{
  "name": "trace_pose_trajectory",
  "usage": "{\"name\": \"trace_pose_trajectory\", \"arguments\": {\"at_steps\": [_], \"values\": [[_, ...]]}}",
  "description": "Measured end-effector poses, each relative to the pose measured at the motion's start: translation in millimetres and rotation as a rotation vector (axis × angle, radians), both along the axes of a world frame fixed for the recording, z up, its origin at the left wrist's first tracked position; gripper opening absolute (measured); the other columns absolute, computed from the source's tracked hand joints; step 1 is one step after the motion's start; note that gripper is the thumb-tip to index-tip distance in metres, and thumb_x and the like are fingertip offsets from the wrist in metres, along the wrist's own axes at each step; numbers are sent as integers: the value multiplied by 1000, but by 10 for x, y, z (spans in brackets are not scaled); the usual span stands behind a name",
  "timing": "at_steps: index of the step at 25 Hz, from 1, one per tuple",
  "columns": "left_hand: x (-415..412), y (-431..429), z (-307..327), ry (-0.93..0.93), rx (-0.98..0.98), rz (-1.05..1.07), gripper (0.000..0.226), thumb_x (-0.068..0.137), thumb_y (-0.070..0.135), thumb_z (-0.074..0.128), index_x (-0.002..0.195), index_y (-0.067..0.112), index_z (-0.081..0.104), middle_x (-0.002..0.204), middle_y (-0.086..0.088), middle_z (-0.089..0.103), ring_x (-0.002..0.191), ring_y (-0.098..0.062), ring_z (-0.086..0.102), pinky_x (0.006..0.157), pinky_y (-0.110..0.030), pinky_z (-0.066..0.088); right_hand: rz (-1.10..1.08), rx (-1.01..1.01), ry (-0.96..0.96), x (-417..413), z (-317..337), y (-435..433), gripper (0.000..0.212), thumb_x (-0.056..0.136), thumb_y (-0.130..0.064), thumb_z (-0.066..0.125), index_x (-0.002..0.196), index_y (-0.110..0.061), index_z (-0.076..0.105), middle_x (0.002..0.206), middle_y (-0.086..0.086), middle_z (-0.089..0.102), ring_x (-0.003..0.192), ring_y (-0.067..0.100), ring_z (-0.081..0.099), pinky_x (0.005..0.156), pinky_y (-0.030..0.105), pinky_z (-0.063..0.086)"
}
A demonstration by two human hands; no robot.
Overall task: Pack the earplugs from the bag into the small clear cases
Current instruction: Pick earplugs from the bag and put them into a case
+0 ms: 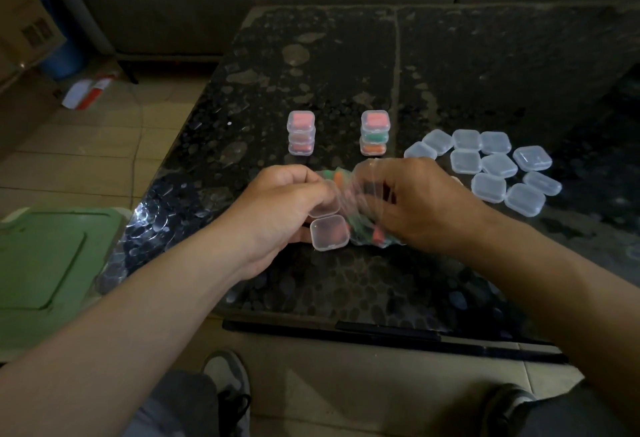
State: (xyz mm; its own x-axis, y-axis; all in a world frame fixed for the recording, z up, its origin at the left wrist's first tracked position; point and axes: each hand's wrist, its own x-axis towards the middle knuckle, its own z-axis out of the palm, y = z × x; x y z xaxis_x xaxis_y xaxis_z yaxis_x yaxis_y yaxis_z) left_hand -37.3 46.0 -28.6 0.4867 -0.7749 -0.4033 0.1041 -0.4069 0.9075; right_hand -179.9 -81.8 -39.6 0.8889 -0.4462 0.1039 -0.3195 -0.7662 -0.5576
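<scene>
Left hand grips open case; right hand clutches earplug bag beside it.

Both forearms are reaching in from 7 and 5 o'clock, the left hand pinching a clear case, the right hand at its 3 o'clock curling blurred fingers.

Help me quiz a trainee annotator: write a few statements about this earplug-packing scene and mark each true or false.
1. Two stacks of filled cases stand on the table. True.
2. The left hand holds an open case. True.
3. The empty cases lie left of the stacks. False: they lie to their right.
4. The right hand lies flat on bare table. False: its fingers curl into the bag.
</scene>
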Motion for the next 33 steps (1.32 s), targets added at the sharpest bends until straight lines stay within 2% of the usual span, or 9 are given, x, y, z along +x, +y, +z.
{"name": "trace_pose_trajectory", "arguments": {"at_steps": [4,6,10,15,17,21,24,27,33], "values": [[46,37,25,-30,4,48,8,89,1,70,88,-6,73,89,-15,78,80,-21,73,73,-36,63,15,81,-18,-101,57,-25,12,96,-22,63,103,-26,72,86,-11,69,75,6,65,64,28,54],[59,46,29,-42,13,77,7,88,-1,70,88,-7,74,85,-16,78,77,-21,73,67,-33,62,-2,132,-22,-155,91,-37,13,96,-23,65,105,-29,73,91,-11,71,79,6,67,68,30,57],[77,55,47,-44,39,131,8,90,0,69,87,-5,74,78,-12,77,72,-20,74,61,-31,61,-72,160,24,-212,189,-61,3,88,-28,73,92,-28,73,89,-13,69,83,4,67,74,30,60],[103,58,58,-71,100,151,13,91,3,68,81,2,76,78,-10,78,72,-20,76,66,-34,63,-126,132,43,-235,288,-51,12,83,-26,80,79,-27,69,76,-12,67,78,-4,63,63,11,51],[127,59,61,-82,106,151,10,89,2,67,88,-5,74,78,-12,77,71,-21,75,65,-33,64,-134,149,54,-258,319,-65,14,81,-25,82,78,-32,69,73,-14,66,78,-8,63,59,10,49],[156,64,81,-120,138,153,10,91,8,68,83,5,74,75,-7,77,78,-22,76,74,-40,64,-126,267,15,-286,416,-89,22,83,-15,79,84,-36,74,86,-27,70,81,-9,66,65,9,53],[163,61,109,-138,113,155,9,90,11,69,91,3,74,82,-9,77,80,-24,75,78,-44,64,-158,311,18,-292,444,-103,18,84,-10,76,87,-27,79,86,-13,76,82,2,71,76,26,61],[121,61,151,-111,79,117,9,93,12,67,96,5,73,88,-12,78,79,-23,75,75,-44,64,-225,324,-10,-286,459,-105,24,86,-2,69,80,-24,78,82,-8,75,76,8,72,77,38,63],[31,54,212,-11,16,66,6,96,8,66,95,3,70,81,-9,77,72,-20,75,63,-35,61,-415,239,-140,-254,506,-59,26,89,-9,62,71,-24,74,73,-2,74,72,13,72,75,46,63]]}}
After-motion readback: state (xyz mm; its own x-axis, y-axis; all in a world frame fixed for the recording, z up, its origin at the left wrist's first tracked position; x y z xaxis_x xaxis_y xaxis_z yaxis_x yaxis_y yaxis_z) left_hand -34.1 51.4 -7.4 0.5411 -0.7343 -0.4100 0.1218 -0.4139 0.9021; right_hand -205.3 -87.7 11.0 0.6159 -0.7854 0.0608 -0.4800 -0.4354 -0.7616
